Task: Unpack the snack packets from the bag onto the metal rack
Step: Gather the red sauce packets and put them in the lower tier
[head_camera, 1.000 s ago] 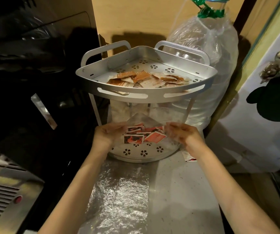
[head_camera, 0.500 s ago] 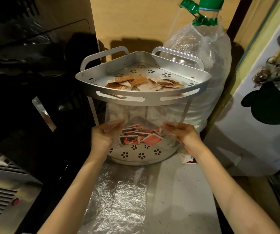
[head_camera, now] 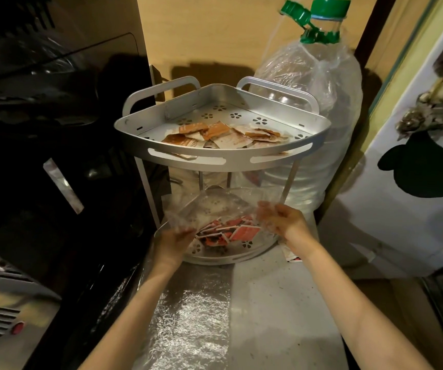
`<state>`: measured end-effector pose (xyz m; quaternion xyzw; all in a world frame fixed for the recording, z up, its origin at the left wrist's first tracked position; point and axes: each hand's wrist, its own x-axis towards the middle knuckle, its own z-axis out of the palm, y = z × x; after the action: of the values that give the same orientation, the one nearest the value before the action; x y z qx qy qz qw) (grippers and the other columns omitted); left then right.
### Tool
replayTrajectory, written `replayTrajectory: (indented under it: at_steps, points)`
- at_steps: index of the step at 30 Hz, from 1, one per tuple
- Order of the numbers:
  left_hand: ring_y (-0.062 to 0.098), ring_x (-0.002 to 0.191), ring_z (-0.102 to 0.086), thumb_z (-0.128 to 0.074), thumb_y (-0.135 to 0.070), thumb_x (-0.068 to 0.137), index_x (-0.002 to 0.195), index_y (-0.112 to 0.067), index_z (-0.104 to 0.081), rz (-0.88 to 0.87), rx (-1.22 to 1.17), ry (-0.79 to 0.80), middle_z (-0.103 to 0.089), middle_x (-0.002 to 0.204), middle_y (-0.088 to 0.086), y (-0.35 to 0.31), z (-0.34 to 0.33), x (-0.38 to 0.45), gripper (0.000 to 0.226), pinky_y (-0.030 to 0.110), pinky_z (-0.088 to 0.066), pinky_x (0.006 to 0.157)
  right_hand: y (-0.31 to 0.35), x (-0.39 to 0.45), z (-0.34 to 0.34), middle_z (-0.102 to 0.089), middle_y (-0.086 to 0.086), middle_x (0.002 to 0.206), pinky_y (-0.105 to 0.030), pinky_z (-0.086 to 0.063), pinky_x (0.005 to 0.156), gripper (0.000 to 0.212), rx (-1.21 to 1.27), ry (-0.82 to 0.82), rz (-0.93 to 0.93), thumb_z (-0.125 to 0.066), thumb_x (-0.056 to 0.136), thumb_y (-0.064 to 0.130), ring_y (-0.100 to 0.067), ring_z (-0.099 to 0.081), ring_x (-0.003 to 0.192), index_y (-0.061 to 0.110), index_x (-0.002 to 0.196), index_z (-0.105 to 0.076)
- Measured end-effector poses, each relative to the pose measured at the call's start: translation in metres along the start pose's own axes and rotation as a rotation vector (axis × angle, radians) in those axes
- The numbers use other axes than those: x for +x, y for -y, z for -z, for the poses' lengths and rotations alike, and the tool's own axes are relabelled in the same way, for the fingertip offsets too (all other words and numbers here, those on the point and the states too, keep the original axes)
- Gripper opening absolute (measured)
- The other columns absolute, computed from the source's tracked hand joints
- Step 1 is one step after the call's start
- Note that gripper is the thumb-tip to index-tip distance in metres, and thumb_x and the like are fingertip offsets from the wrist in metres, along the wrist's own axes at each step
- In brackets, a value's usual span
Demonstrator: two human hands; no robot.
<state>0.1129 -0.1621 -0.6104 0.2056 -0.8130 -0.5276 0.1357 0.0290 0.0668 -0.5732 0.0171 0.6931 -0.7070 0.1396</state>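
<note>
Foil-lined counter (head_camera: pixel 188 311), corner rack (head_camera: pixel 223 158): left hand (head_camera: pixel 173 243) and right hand (head_camera: pixel 285 221) each pinch an edge of a clear plastic bag (head_camera: pixel 212 209) over the lower shelf, red snack packets (head_camera: pixel 228 232) beneath; film likely light, limp, slippery, so best gripped at edges.

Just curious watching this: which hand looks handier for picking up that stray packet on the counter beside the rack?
Probably the right hand: the stray packet lies just beneath its wrist, right of the rack. The left hand grips the bag opposite.

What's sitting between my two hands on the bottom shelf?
In the head view, the clear bag and red snack packets lie between left hand and right hand.
</note>
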Motion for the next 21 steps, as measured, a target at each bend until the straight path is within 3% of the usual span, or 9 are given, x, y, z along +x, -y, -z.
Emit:
replayTrajectory:
  at_steps: [3,5,8,10,13,17,19,21]
  points:
    - [0.019,0.087,-0.064,-0.066,-0.005,0.080,0.093,0.000,-0.071,-0.014,0.019,-0.047,-0.072,0.097,0.018,0.001,0.000,0.005,0.014,0.009,-0.042,0.065,-0.008,0.000,0.006,-0.068,-0.004,0.103,-0.025,-0.055,0.078,0.039,-0.266,0.124,0.039,-0.075,0.072,0.005,-0.014,-0.065,0.091,0.017,0.106,-0.061]
    - [0.018,0.087,-0.064,-0.067,-0.005,0.079,0.094,0.000,-0.071,0.019,-0.018,-0.063,-0.071,0.097,0.017,0.000,0.001,0.006,0.016,0.006,-0.042,0.063,-0.014,-0.001,0.008,-0.069,-0.003,0.094,-0.030,-0.054,0.076,0.034,-0.388,0.146,0.060,-0.076,0.070,0.003,-0.019,-0.064,0.088,0.016,0.099,-0.065]
    - [0.018,0.084,-0.065,-0.068,-0.007,0.079,0.094,-0.003,-0.071,0.063,-0.072,-0.106,-0.071,0.090,0.009,-0.006,0.004,0.008,0.016,0.023,-0.045,0.071,-0.018,-0.002,0.009,-0.071,0.007,0.075,-0.022,-0.052,0.069,0.018,-0.282,-0.018,0.137,-0.072,0.076,0.011,-0.018,-0.066,0.080,0.028,0.071,-0.071]
    - [0.013,0.079,-0.062,-0.069,-0.008,0.079,0.095,-0.005,-0.071,0.020,-0.110,-0.149,-0.067,0.084,0.003,-0.015,0.007,0.006,0.016,0.019,-0.046,0.070,-0.016,-0.003,0.007,-0.073,0.011,0.070,-0.016,-0.052,0.065,0.021,-0.203,-0.118,0.216,-0.072,0.076,0.014,-0.011,-0.066,0.073,0.032,0.066,-0.072]
    - [0.009,0.075,-0.061,-0.068,0.000,0.078,0.096,0.000,-0.069,-0.088,-0.175,-0.138,-0.066,0.088,0.007,-0.032,0.015,0.001,0.018,-0.001,-0.042,0.063,-0.011,-0.007,0.002,-0.072,-0.001,0.076,-0.027,-0.054,0.073,0.017,-0.181,-0.099,0.232,-0.072,0.076,0.012,-0.017,-0.067,0.074,0.029,0.072,-0.071]
    - [-0.004,0.067,-0.064,-0.070,0.001,0.075,0.094,0.001,-0.068,-0.185,-0.273,-0.142,-0.067,0.091,0.010,-0.049,0.027,0.000,0.019,0.005,-0.048,0.069,0.002,-0.009,0.001,-0.072,0.009,0.079,-0.007,-0.048,0.061,0.016,-0.130,-0.126,0.287,-0.070,0.078,0.012,0.000,-0.066,0.070,0.027,0.077,-0.071]
    - [0.002,0.072,-0.065,-0.072,0.000,0.074,0.095,0.005,-0.067,-0.176,-0.293,-0.150,-0.067,0.093,0.014,-0.053,0.028,-0.001,0.022,0.008,-0.049,0.072,0.005,-0.010,0.001,-0.072,0.004,0.085,-0.007,-0.049,0.064,0.010,-0.092,-0.118,0.287,-0.071,0.078,0.012,-0.004,-0.067,0.077,0.018,0.086,-0.072]
    - [-0.004,0.071,-0.065,-0.073,-0.001,0.072,0.095,-0.002,-0.068,-0.182,-0.326,-0.137,-0.068,0.092,0.010,-0.054,0.029,-0.002,0.024,0.007,-0.050,0.072,0.009,-0.010,0.001,-0.072,-0.003,0.092,-0.012,-0.052,0.072,0.015,-0.061,-0.119,0.281,-0.070,0.079,0.010,-0.011,-0.067,0.086,0.011,0.094,-0.071]
